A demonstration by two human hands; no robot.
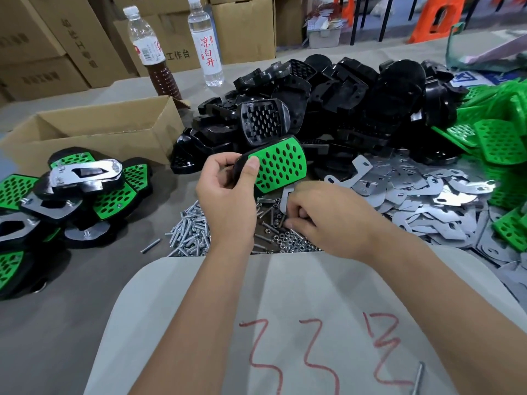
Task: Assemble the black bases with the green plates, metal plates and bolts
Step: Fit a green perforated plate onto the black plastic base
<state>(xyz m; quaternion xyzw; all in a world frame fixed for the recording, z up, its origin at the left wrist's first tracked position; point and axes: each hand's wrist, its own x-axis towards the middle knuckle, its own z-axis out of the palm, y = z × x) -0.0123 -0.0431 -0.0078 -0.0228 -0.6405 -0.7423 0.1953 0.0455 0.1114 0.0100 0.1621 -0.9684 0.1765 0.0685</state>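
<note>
My left hand (225,192) grips a black base with a perforated green plate (281,165) fitted on it, held above the table's middle. My right hand (322,216) reaches down into the loose bolts and nuts (188,232), its fingers curled round small hardware and a metal plate; what it pinches is partly hidden. Behind lies a big heap of black bases (328,101). Loose metal plates (413,192) spread to the right, and green plates (496,129) pile at the far right.
Several finished assemblies (74,189) are stacked at the left. An open cardboard box (99,129) stands behind them, with two bottles (205,44) and cartons further back. A white sheet with red writing (308,323) covers the near edge.
</note>
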